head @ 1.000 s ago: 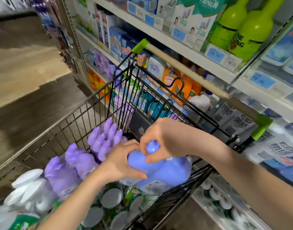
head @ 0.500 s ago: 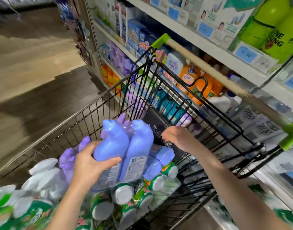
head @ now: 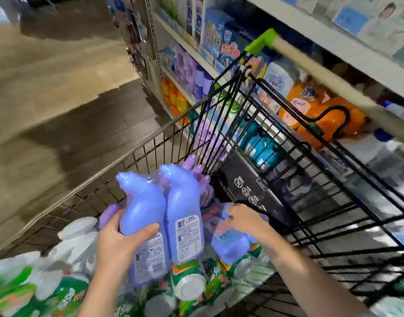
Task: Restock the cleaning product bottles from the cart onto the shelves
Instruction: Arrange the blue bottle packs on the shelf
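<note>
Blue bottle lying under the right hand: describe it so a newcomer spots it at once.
In the black wire shopping cart, atop the green-labelled white-capped bottles, a periwinkle plastic bottle lies flat under the right hand. The wrapped blue pair gripped by the left hand stands upright.

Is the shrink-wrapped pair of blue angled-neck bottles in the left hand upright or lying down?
Upright: both spouts of the shrink-wrapped blue plastic bottle pair point up; the left hand grips its side.
</note>
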